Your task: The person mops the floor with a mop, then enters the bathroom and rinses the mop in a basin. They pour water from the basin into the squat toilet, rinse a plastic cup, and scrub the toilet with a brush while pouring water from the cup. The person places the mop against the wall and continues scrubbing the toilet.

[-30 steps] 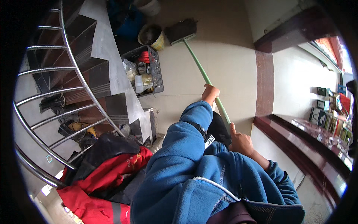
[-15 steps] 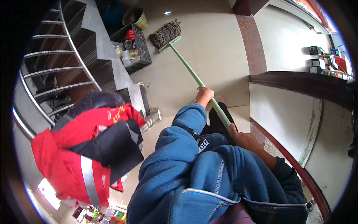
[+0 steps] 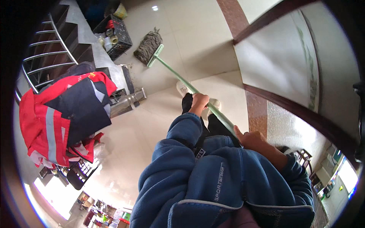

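A mop [image 3: 175, 72] with a pale green pole and a dark grey stringy head [image 3: 149, 46] slants across the view. Its head rests on the light tiled floor [image 3: 201, 34], up and left of me. Partway along the pole, my left hand [image 3: 199, 101] is closed round it. Lower down, near the pole's top end by my waist, my right hand [image 3: 253, 140] grips it with the thumb lying along the pole. My pale shoes [image 3: 213, 107] stand on the tiles below the pole.
Near the mop head stands a black crate [image 3: 121, 38] of rolls and containers, beside stairs with a metal railing [image 3: 62, 41]. Red and black clothing [image 3: 57, 117] hangs over the rail's end post at the left. A white panel with a dark wooden frame [image 3: 300, 106] stands at the right.
The mop head has shifted left and slightly nearer, with both hands still on the pole. My body has stepped and turned; the crate and clothing now appear farther left, and my shoes show.
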### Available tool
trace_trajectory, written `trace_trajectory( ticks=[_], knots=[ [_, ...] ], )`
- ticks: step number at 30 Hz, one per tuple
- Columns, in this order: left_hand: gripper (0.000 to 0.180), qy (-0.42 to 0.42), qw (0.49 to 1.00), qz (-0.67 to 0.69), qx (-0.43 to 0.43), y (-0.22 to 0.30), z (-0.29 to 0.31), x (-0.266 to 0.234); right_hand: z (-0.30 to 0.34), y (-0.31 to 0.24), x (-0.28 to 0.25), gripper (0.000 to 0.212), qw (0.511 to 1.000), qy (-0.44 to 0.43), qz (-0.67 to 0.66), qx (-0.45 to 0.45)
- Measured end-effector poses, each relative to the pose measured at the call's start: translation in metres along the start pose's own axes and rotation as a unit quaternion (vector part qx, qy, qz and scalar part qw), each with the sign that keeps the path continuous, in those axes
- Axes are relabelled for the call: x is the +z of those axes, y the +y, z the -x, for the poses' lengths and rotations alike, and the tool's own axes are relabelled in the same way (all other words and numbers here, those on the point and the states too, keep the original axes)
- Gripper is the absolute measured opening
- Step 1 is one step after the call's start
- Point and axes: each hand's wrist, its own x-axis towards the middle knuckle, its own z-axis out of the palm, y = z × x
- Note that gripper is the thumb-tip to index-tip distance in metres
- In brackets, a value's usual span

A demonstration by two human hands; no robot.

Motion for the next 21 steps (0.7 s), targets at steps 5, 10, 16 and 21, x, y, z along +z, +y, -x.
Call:
trace_trajectory(
  ticks=[5, 10, 16, 21],
  knots=[
    [0.027, -0.182, 0.982, -0.053, 0.013, -0.069, 0.057, 0.043, 0.09, -0.012, 0.047, 0.062, 0.999, 0.041, 0.007, -0.003],
    [0.032, -0.397, 0.909, -0.02, -0.123, -0.117, 0.11, 0.074, 0.168, -0.037, 0.082, 0.078, 0.991, 0.009, 0.098, 0.094],
    [0.039, -0.526, 0.842, 0.102, -0.057, -0.153, 0.187, 0.123, 0.252, -0.063, 0.106, 0.06, 0.94, 0.048, 0.281, 0.187],
    [0.044, -0.592, 0.781, 0.189, -0.06, -0.142, 0.24, 0.15, 0.298, -0.088, 0.095, 0.07, 0.884, 0.067, 0.392, 0.246]
  ],
)
